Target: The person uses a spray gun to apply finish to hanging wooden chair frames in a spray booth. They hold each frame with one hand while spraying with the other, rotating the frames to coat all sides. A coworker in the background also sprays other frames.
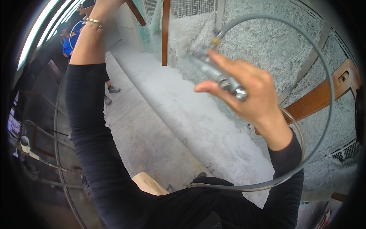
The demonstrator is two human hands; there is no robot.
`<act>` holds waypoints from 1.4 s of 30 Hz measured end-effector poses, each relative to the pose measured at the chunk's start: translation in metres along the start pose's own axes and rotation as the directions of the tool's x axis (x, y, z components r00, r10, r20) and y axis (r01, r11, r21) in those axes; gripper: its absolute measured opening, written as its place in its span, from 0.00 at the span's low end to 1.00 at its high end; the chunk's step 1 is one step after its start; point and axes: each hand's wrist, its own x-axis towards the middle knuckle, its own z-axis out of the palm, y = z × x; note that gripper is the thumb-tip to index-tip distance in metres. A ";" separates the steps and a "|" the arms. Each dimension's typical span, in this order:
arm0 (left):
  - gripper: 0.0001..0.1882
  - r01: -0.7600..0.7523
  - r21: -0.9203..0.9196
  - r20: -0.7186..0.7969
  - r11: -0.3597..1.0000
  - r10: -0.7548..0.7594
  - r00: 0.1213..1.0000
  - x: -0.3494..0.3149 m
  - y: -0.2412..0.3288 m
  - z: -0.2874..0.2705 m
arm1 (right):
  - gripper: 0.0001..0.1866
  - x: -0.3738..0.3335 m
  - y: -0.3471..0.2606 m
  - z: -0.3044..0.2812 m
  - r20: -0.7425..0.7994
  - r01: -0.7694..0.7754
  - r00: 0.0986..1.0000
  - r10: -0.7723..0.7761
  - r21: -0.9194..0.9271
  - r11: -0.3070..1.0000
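Your left hand [100, 9] reaches up at eleven o'clock; its fingers run out of view, so I cannot tell their state. At two o'clock your right hand [244, 89] grips the metal spray gun [213, 68], grey hose [324, 76] looping around it. The wooden chair frames [324, 95] show no fresh coating, so spraying looks mostly ahead.

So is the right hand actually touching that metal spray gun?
Touching. The head view shows the right hand wrapped around the metal spray gun, fingers closed over its body, with no gap.

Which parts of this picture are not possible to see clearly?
Head view:
- Left hand: cut off by the top edge; its grip is unseen.
- Spray gun in the right hand: blurred, trigger hidden by fingers.
- Grey hose: its far end passes behind the body.
- Person in blue: mostly hidden behind the raised arm.
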 end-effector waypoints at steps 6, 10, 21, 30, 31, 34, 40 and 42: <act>0.19 -0.006 0.148 -0.053 0.989 0.014 0.999 0.002 0.003 0.010 | 0.30 -0.026 -0.023 0.029 0.326 -0.137 0.941 0.095 0.108 0.985; 0.17 -0.076 0.069 -0.195 0.995 0.088 0.977 -0.013 -0.005 0.017 | 0.34 -0.047 -0.028 0.016 0.316 -0.208 0.939 0.140 0.193 0.959; 0.16 0.423 -0.796 0.333 0.432 -0.271 0.903 -0.254 0.001 0.124 | 0.47 -0.167 -0.061 -0.102 -0.093 -0.352 0.908 0.408 0.355 0.866; 0.03 0.867 -0.486 0.704 0.112 -0.538 0.464 -0.421 0.109 0.173 | 0.21 -0.320 -0.104 -0.102 0.264 -0.790 0.281 0.923 0.609 0.066; 0.03 0.896 -0.439 0.763 0.068 -0.498 0.412 -0.432 0.122 0.171 | 0.19 -0.333 -0.107 -0.105 0.279 -0.808 0.240 0.930 0.588 0.032; 0.06 0.934 -0.345 0.837 0.094 -0.419 0.351 -0.463 0.170 0.173 | 0.18 -0.369 -0.118 -0.128 0.297 -0.835 0.121 0.947 0.546 -0.065; 0.09 0.932 -0.311 0.924 0.187 -0.169 0.343 -0.485 0.261 0.181 | 0.22 -0.416 -0.136 -0.191 0.357 -0.665 0.135 0.924 0.724 -0.183; 0.08 0.917 -0.283 0.937 0.281 -0.125 0.327 -0.493 0.299 0.179 | 0.23 -0.429 -0.152 -0.218 0.334 -0.639 0.053 0.941 0.736 -0.226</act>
